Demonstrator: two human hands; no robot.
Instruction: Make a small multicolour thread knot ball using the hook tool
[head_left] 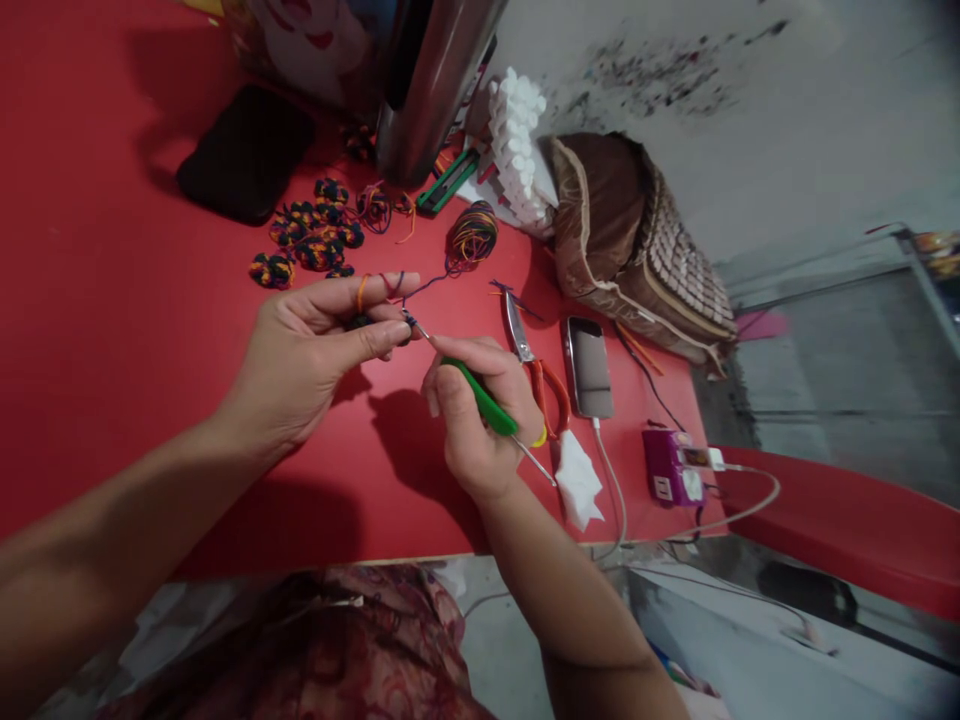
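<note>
Two hands: close together over the red table (112, 300), meeting at the hook tip.
Left hand (315, 340): thumb and fingers pinched shut on a small dark crochet piece (358, 322), with yarn (424, 287) looped over the forefinger.
Right hand (472, 420): closed round the green-handled hook (480, 398), its metal tip at the piece.
Yarn path: runs back to the ball (472, 235).
Doing it well: probably best to pinch right under the working stitch, hold the strand taut, and catch one strand only.
Nearby: scissors (536, 370) just beside the right hand.
</note>
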